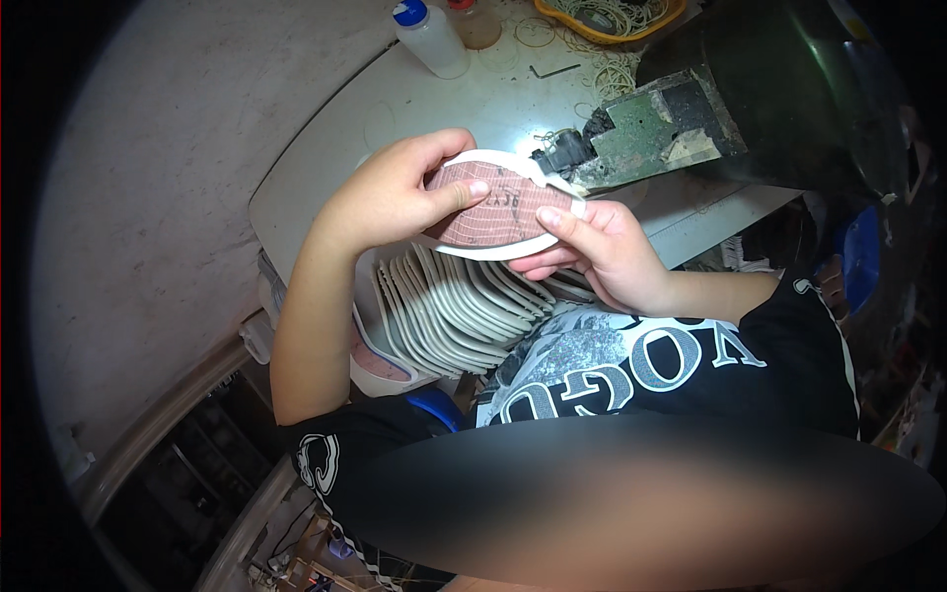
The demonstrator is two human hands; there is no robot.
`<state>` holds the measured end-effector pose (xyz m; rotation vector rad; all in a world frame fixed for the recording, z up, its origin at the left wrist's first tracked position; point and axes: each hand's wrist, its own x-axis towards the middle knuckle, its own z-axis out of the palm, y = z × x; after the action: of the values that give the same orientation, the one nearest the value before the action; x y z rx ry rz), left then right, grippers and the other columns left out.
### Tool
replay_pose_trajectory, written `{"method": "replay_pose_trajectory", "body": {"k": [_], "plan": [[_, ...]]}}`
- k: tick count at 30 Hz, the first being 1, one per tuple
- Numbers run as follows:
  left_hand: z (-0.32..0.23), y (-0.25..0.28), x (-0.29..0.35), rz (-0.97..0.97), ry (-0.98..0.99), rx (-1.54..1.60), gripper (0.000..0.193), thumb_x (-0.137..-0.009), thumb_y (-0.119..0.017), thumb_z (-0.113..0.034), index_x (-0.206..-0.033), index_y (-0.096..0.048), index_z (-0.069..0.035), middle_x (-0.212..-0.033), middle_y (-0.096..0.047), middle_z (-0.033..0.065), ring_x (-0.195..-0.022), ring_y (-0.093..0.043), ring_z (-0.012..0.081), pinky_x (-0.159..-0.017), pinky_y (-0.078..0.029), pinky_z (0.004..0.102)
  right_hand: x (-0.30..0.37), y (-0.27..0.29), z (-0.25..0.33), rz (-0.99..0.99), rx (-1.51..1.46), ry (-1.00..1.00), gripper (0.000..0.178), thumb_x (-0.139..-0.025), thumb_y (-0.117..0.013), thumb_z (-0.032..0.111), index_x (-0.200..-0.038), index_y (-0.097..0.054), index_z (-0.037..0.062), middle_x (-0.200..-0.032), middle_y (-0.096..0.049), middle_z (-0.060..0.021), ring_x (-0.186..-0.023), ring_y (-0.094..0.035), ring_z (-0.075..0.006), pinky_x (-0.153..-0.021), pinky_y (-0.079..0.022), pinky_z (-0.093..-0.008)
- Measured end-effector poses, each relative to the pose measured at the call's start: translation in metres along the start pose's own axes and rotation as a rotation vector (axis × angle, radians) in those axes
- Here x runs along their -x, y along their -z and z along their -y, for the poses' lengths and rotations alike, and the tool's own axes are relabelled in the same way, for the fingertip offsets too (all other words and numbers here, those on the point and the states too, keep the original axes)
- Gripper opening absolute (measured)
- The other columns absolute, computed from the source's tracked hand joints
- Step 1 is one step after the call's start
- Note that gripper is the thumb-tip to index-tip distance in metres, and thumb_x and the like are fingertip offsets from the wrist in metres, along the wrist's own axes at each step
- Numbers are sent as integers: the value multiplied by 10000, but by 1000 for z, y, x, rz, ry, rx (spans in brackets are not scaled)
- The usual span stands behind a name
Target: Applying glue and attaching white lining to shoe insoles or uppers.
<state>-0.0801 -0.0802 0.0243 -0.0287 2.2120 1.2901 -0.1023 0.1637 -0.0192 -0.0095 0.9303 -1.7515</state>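
A shoe sole [472, 225] with a pinkish-brown, line-patterned face and a white rim is between my two hands, over the table. My left hand [390, 192] is closed on its left end, thumb pressed on the patterned face and fingers behind. At the other end my right hand [612, 252] pinches the sole's edge, its thumb on top. A thin white strip [562, 185] runs along the rim beside my right thumb. Just past the sole's far edge is the dark head [562, 150] of a green machine [656, 128]. Whether the sole touches it, I cannot tell.
Below my hands stands a row of several pale soles [449, 306] packed together. On the pale table [340, 138] are a blue-capped bottle [434, 41], a red-capped bottle [475, 25], a hex key [555, 71] and a yellow basket [617, 35] of loose cord-like bands. A wall rises at the left.
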Motion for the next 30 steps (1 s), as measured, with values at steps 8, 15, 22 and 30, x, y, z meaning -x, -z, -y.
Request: {"method": "replay_pose_trajectory", "body": {"k": [8,15,22,30], "plan": [[4,-21,18,-118,103,185,282,-908,-626,-280,-994,-556,-20,-836,-581,4,-785,-527,69,-689,-445,227,3,-5,6,-24,1,-28,347,-959,-542,227,-1034,-588,-109,-939,-672,-205,-847,-690,-215,-719,-570,-258],[7,-41,25,-260,94,226,355,-883,-642,-295,-1044,-578,15,-844,-639,89,-767,-600,143,-690,-497,291,1,0,9,-60,43,-21,323,-937,-577,236,-997,-601,-80,-861,-673,-150,-738,-681,-166,-712,-582,-260],[4,-59,26,-282,264,248,334,-902,-621,-303,-1022,-597,8,-893,-640,44,-807,-580,97,-700,-477,249,-2,3,14,-59,145,-31,312,-926,-589,278,-993,-622,-25,-889,-677,-105,-762,-670,-132,-725,-565,-256],[-28,-92,26,-320,390,487,404,-867,-630,-440,-872,-645,-36,-734,-655,67,-602,-625,154,-549,-519,280,-7,25,15,-5,342,-7,291,-878,-635,284,-980,-655,13,-914,-681,-72,-851,-641,-126,-809,-506,-294]]}}
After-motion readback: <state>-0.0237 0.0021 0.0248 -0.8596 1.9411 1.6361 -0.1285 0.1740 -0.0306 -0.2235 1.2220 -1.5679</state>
